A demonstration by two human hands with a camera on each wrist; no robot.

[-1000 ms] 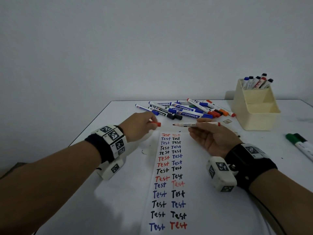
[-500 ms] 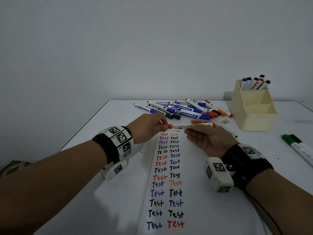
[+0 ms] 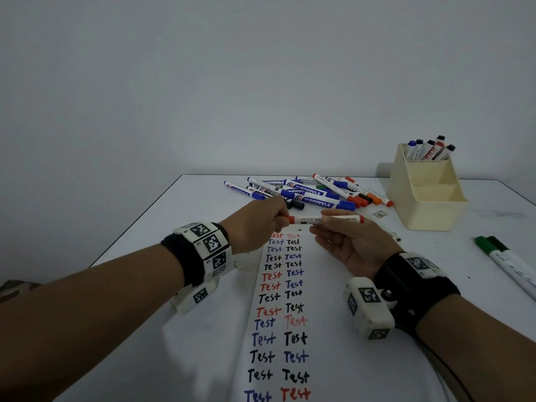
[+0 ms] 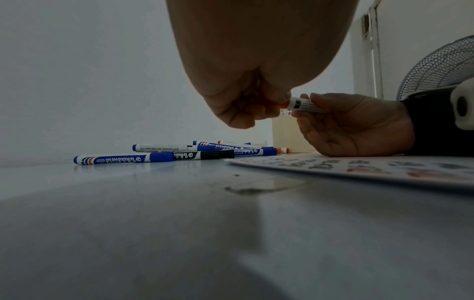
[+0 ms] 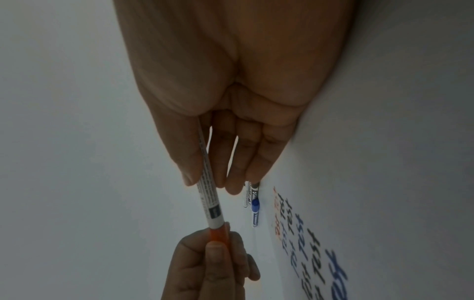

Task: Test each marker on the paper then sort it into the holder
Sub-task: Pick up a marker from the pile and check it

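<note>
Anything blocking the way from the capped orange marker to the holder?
Nothing visible does. The orange marker, held by the left hand and right hand, faces bare table toward the holder.

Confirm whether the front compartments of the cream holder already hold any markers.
No: in the head view the cream holder has markers only in its back section; both front compartments look bare.

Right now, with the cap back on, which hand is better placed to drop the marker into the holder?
Right hand: it grips the red-capped white marker by its barrel, nearer the cream plastic holder; the left hand only pinches the cap.
</note>
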